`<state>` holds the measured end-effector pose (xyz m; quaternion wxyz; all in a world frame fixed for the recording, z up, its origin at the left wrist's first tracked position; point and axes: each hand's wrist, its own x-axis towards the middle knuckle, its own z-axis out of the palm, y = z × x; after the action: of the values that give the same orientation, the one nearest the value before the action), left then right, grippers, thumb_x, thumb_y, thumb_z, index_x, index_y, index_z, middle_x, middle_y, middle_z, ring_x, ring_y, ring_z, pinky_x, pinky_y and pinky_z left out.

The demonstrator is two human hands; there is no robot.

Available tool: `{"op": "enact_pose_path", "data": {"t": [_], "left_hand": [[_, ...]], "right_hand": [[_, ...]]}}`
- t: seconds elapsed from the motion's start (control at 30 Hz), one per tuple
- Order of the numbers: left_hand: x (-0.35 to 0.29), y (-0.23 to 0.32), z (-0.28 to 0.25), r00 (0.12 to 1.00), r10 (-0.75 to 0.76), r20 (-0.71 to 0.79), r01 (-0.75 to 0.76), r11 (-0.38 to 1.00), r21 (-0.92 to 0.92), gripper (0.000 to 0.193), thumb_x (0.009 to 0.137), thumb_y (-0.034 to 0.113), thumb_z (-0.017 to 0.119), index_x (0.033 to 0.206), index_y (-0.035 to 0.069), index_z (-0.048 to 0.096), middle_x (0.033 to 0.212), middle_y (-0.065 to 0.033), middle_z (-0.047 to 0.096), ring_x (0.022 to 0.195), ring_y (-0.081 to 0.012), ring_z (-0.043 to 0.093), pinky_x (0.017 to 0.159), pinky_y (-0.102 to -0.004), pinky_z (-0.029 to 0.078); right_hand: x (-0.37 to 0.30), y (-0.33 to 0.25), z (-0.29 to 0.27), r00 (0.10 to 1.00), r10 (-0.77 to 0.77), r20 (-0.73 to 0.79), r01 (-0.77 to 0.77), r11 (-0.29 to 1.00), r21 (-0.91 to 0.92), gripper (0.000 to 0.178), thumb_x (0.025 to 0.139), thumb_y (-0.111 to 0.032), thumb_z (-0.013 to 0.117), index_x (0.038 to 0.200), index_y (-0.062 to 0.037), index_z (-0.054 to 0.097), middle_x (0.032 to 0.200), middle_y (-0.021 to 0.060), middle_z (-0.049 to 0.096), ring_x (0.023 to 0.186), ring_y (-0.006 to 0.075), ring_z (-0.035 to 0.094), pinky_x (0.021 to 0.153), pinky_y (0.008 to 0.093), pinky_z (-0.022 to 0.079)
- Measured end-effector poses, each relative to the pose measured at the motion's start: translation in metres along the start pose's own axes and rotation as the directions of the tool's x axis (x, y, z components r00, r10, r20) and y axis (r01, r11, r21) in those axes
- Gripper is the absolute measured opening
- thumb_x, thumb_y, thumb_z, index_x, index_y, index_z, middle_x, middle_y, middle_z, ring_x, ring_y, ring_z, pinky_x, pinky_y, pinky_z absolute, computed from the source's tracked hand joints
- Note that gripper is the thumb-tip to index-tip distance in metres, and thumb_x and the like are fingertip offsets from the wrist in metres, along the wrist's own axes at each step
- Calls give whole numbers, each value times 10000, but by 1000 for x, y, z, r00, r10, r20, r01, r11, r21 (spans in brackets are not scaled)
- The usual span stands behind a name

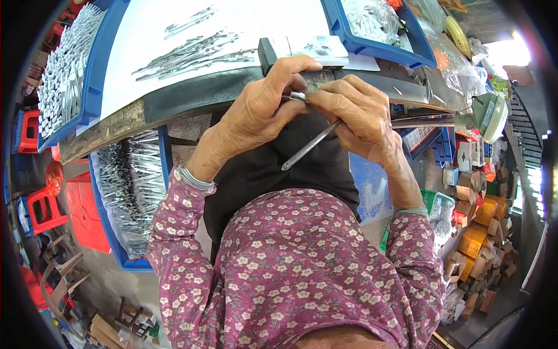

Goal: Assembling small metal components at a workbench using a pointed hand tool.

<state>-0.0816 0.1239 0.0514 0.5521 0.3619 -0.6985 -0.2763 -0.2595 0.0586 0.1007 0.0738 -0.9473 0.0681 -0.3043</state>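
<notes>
At the table's near edge, my left hand point(256, 104) pinches a small silvery-white piece point(298, 95) between thumb and fingers. The fingertips of my right hand point(361, 113) meet the right end of that piece. My right hand also grips a slim grey metal rod point(310, 146), which slants down to the left over my lap; its upper end is hidden in the palm. Just beyond my hands stands an upright dark metal block point(267, 55). Beside it lies a white pad point(318, 49) with dark smudges. Slender metal parts point(195, 56) lie heaped on a white sheet point(270, 20).
A blue tray point(91, 96) of white-tipped rods stands at the left; another blue tray point(381, 48) at the far right holds bagged white parts. Below the table, a blue crate point(116, 247) contains many thin metal pieces. Red stools point(87, 212) stand left, cardboard boxes point(482, 262) right.
</notes>
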Motion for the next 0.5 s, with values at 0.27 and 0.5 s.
{"op": "enact_pose_path", "data": {"t": [0.27, 0.5], "left_hand": [[0, 2, 2, 1000, 22, -3, -22, 1000, 20, 559, 779, -56, 590, 1261, 112, 360, 893, -136, 598, 831, -284, 642, 696, -317, 521], [2, 0, 5, 1000, -25, -8, 25, 1000, 3, 547, 785, -71, 568, 1259, 109, 361, 875, -132, 594, 820, -282, 642, 679, -312, 512]], "right_hand": [[-1, 0, -2, 1000, -7, 0, 7, 1000, 24, 358, 572, 57, 636, 916, -39, 614, 806, 76, 593, 696, 237, 571, 591, 314, 475], [-5, 7, -3, 998, 29, 54, -29, 1000, 8, 318, 625, 14, 643, 924, -91, 626, 809, 45, 583, 724, 223, 561, 599, 312, 472]]}}
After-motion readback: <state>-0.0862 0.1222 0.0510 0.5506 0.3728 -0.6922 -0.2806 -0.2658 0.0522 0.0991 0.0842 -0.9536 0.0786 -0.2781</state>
